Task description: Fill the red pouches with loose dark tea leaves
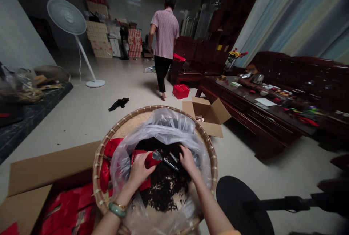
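My left hand (pixel 140 169) is closed around a small red packet (pixel 153 159), whose silvery mouth faces up and to the right. Beside it, my right hand (pixel 187 159) reaches into a heap of dark, dry, leaf-like bits (pixel 163 191), its fingers loosely curved and apart; no object shows between them. A shiny metal tool (pixel 171 164), perhaps tongs, lies on the dark heap between my hands. The heap fills a clear plastic bag (pixel 163 133) spread open in a round woven bamboo basket (pixel 214 155). More red packets (pixel 105 173) lie at the basket's left side.
At lower left stands an open cardboard box (pixel 54 158) of red packets. Beyond the basket are another open carton (pixel 211 113), a red box (pixel 181 91) and a person (pixel 165 33) walking away. A dark wooden table (pixel 245 118) stands right, a white fan (pixel 95 83) left.
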Demonstrator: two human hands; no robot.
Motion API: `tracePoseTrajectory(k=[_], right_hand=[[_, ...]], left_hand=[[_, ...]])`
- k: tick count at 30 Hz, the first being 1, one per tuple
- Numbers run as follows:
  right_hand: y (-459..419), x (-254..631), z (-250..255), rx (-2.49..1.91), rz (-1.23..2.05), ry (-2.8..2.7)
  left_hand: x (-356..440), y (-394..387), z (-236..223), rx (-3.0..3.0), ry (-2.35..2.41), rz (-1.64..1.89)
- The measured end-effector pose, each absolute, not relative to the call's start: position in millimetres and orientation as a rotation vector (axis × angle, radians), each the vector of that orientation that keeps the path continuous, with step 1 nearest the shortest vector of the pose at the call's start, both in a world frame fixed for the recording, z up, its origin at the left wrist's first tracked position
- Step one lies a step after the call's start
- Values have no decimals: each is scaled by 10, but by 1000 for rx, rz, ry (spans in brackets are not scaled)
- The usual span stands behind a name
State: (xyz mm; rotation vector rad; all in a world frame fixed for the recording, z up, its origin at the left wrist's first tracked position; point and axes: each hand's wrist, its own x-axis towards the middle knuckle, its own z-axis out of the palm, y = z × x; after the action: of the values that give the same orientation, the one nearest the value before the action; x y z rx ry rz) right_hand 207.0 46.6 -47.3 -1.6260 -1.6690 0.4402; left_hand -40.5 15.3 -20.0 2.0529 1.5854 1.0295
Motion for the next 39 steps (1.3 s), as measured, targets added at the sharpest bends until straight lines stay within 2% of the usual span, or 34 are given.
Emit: tracePoseTrajectory(k=[6, 16, 21, 25, 29, 33, 39], right_hand=[[732, 2070, -618, -1908, 365, -1909], [830, 1632, -527, -1892, 231, -2128], [754, 1587, -481, -2056, 252, -2065], [743, 1581, -473, -1912, 467, -2034], [746, 1599, -477, -1686, 719, -1766], [692, 1665, -513, -1422, 1023, -1209], [566, 1808, -545, -1096, 1688, -332]], left_hand=[[-448, 134, -198, 2083, 1549, 1070], [-454, 159, -211, 2044, 1535, 1134], [-479, 158, -246, 2035, 1526, 1162], [-483, 155, -254, 2029, 1521, 1174], [-482, 156, -243, 2028, 1527, 1151], [-492, 152, -230, 2026, 1533, 1138], [-456, 163, -259, 2033, 1520, 1144]])
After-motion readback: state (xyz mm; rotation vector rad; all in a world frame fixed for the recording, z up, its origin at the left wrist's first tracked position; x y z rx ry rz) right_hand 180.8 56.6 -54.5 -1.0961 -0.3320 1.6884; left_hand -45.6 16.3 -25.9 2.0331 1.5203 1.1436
